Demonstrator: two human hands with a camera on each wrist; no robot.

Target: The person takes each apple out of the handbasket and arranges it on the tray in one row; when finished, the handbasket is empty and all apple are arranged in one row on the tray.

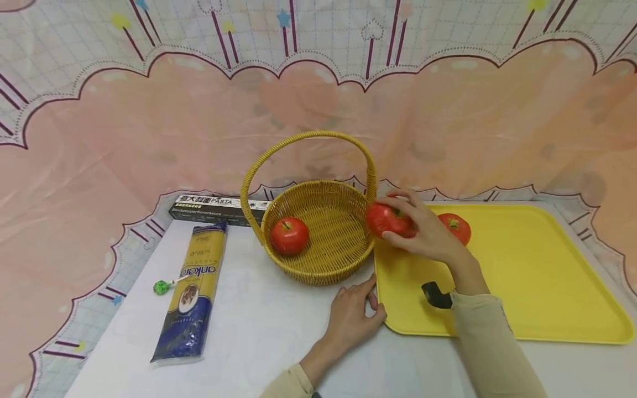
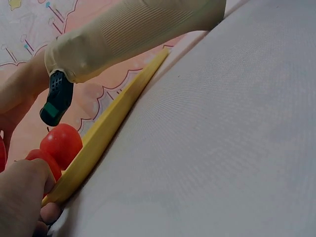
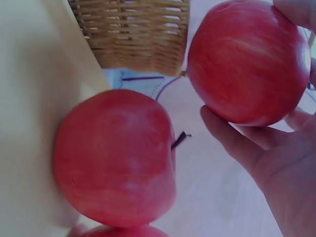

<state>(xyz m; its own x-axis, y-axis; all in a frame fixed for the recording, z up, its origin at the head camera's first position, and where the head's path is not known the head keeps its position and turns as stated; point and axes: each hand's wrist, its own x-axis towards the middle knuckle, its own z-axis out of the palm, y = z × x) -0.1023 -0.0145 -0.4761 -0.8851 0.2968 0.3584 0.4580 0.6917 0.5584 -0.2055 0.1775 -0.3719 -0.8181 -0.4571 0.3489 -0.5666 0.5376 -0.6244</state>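
Beside basket (image 1: 343, 229), right grip (image 1: 429, 231) clasping apple (image 1: 388, 221), left grip (image 1: 352, 314) pinching tray (image 1: 542, 265), another apple (image 1: 459, 228) part-hidden.

a basket (image 1: 333, 235) stands mid-frame, an apple (image 1: 290, 236) in its left half; a tray (image 1: 542, 271) with apples (image 1: 455, 228) lies right; left on the counter (image 1: 259, 326), a packet (image 1: 191, 290), a lollipop (image 1: 161, 287) at its left edge, a box (image 1: 214, 210) behind.

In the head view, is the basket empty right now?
No, a red apple sits inside the basket, toward its left side.
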